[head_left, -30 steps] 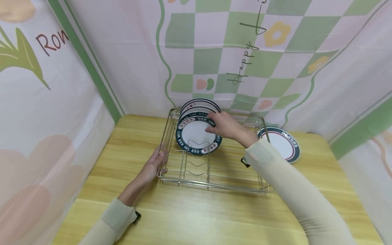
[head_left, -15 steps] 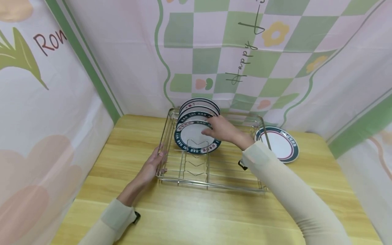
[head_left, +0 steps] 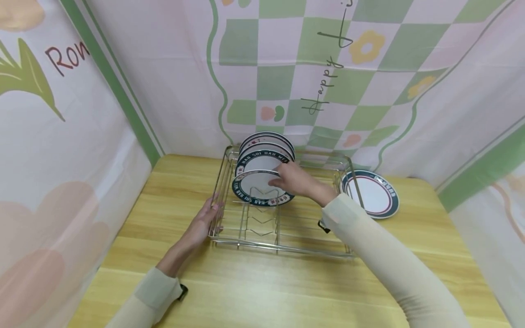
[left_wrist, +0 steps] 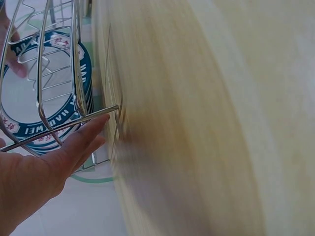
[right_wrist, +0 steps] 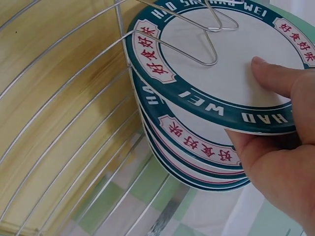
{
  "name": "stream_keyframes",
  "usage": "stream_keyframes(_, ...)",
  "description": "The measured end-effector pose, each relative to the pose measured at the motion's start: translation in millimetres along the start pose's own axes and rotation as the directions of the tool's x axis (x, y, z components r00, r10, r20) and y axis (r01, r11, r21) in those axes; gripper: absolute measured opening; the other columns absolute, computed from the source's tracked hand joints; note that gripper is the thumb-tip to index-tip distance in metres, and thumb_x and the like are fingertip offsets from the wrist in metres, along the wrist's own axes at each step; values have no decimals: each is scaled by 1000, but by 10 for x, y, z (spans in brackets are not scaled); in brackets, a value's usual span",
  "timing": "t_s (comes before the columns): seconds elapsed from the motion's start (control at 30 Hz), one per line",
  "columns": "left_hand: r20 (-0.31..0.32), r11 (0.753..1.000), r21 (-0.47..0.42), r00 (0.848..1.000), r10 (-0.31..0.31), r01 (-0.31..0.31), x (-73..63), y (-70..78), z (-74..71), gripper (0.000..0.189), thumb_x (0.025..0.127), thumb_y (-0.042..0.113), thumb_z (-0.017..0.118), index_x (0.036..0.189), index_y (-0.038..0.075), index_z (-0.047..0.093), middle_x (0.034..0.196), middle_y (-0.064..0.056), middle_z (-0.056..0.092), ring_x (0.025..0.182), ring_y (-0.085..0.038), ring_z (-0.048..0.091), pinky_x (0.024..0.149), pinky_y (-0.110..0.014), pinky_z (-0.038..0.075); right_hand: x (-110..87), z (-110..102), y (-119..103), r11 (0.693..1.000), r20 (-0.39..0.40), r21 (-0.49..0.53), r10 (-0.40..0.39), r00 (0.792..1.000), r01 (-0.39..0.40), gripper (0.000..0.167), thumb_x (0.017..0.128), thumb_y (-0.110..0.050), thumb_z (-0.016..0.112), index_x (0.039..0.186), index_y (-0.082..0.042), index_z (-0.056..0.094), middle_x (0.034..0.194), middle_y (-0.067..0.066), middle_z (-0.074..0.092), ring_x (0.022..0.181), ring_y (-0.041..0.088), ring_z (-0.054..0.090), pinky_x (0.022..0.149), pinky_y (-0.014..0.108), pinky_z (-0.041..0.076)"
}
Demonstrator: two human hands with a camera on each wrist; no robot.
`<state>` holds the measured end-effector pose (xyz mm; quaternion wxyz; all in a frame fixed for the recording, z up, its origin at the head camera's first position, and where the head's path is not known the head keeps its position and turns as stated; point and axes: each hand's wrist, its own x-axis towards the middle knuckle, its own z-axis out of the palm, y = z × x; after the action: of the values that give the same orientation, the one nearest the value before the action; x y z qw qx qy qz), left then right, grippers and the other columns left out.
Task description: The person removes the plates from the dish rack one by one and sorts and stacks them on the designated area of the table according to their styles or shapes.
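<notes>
A wire dish rack [head_left: 287, 248] stands on the wooden table, with several white plates with dark teal lettered rims upright at its left. My right hand [head_left: 296, 178] pinches the front plate [head_left: 258, 191] at its right upper edge. In the right wrist view the thumb lies on the white face of that plate [right_wrist: 216, 44] and the fingers go behind it. This plate leans forward, apart at the top from the plate behind it [head_left: 262, 159]. My left hand [head_left: 203, 220] holds the left side of the rack; in the left wrist view its fingers [left_wrist: 81, 142] lie along a wire rail [left_wrist: 93, 115].
Another plate [head_left: 371, 193] with a teal rim lies on the table [head_left: 262, 291] to the right of the rack, partly behind its wires. A patterned cloth [head_left: 279, 45] hangs close behind the rack, and more cloth hangs at both sides.
The front plate's top edge has tipped forward and down, away from the plates behind, with my right hand moving along. My left hand stays at the rack's side.
</notes>
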<state>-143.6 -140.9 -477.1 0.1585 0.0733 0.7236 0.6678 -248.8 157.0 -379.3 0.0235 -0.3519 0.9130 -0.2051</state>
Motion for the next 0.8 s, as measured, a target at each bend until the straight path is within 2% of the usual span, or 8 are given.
stream_keyframes(0.17, 0, 1000, -11, 1000, -1, 1, 1, -4, 3, 59, 117, 31, 23, 171, 13, 6, 172, -28, 20, 153, -57, 27, 112, -66, 47, -4, 20, 28, 999, -16, 6, -49, 999, 49, 26, 95, -6, 78, 120, 3, 74, 119, 19, 75, 112, 36, 71, 102, 52, 57)
stream_keyframes(0.33, 1, 1000, -28, 1000, -12, 12, -6, -19, 8, 59, 117, 32, 23, 171, 14, 5, 172, -27, 19, 154, -55, 25, 114, -66, 45, -6, 28, 33, 999, -11, 8, -49, 999, 49, 21, 95, -7, 78, 115, 1, 76, 111, 16, 78, 103, 32, 74, 94, 49, 61)
stream_keyframes(0.57, -5, 1000, -28, 1000, -8, 8, -1, -20, 14, 59, 118, 29, 22, 171, 12, 6, 172, -29, 19, 154, -55, 25, 114, -66, 45, -12, 22, 21, 998, -35, 14, -66, 997, 66, 28, 94, -6, 79, 121, 1, 75, 119, 16, 76, 112, 34, 72, 101, 50, 59)
stream_keyframes(0.63, -3, 1000, -29, 1000, -8, 8, 2, -18, 15, 58, 118, 29, 22, 171, 12, 5, 172, -29, 18, 155, -54, 24, 114, -66, 45, -17, 1, 4, 998, -47, 14, -53, 998, 53, 20, 94, -7, 79, 113, 0, 77, 107, 14, 79, 96, 27, 74, 92, 47, 61)
stream_keyframes(0.73, -2, 999, -31, 1000, -7, 7, 5, -11, 18, 58, 118, 29, 22, 171, 12, 5, 172, -29, 18, 155, -54, 24, 115, -67, 43, -29, -49, -35, 1000, -52, 13, -14, 999, 15, 8, 95, -9, 79, 96, -2, 77, 86, 9, 77, 71, 19, 66, 75, 42, 61)
stream_keyframes(0.8, -3, 999, -31, 1000, -7, 7, 4, -9, 18, 58, 118, 29, 22, 171, 12, 5, 172, -29, 18, 155, -54, 24, 115, -67, 43, -34, -82, -55, 1000, -65, 12, -3, 998, 4, 9, 96, -10, 78, 92, -3, 76, 83, 8, 76, 68, 17, 64, 72, 41, 61)
